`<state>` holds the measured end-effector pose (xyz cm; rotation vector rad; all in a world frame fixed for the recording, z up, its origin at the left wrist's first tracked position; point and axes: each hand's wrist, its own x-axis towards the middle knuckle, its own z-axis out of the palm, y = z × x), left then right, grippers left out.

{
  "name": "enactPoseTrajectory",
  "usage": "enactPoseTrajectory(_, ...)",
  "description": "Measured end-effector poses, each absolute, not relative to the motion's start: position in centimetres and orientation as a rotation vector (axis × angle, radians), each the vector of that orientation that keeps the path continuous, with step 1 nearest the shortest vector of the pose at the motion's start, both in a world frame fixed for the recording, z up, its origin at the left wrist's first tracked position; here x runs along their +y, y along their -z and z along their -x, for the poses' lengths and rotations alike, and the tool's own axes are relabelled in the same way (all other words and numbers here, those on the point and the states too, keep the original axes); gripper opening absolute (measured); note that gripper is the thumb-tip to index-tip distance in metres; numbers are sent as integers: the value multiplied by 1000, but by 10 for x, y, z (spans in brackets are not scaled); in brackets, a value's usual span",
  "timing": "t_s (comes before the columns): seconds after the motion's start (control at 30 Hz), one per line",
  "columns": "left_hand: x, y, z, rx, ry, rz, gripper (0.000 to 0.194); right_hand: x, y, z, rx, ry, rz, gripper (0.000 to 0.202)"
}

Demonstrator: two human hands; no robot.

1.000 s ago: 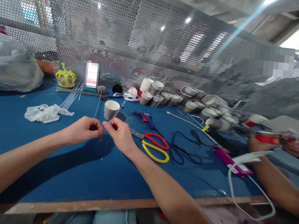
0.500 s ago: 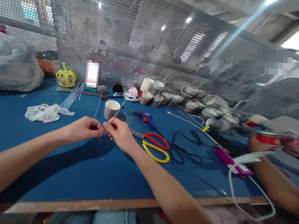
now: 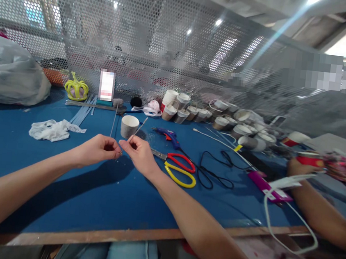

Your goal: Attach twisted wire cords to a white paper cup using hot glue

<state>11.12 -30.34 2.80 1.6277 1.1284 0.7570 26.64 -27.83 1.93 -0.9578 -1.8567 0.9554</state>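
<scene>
Both hands meet over the table in front of a small grey-wrapped cup point(image 3: 129, 127). My right hand point(image 3: 141, 153) is closed in a pinch on a thin pale wire point(image 3: 140, 127), whose upper end slants up to the right past the cup. The fingertips of my left hand point(image 3: 105, 148) pinch the lower end of the wire, just below the right thumb. A second thin grey stem point(image 3: 113, 121) rises behind the left fingers; whether it is held, I cannot tell. Scissors point(image 3: 181, 170) with one red and one yellow handle lie right of my right hand.
A blue glue gun point(image 3: 169, 137) with a black cord lies behind the scissors. Crumpled white lace point(image 3: 51, 130) is at the left. Several small wrapped cups point(image 3: 182, 116) stand along the mesh partition point(image 3: 181, 52). At the right, a co-worker's hand point(image 3: 297, 167) is by a red cup.
My right hand has tilted slightly, and the wire's upper end has shifted a little to the right. My left hand stays almost in place.
</scene>
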Motion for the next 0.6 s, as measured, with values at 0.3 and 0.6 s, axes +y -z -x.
enactPoseTrajectory(0.3, -304, -29, -109, 1106, -729, -1513, 19, -281, -24, -268, -1890, -1237, 811, 29)
enactPoseTrajectory(0.6, -304, -29, -111, 1149, -786, -1625, 19, -281, -22, -267, -1907, -1039, 924, 31)
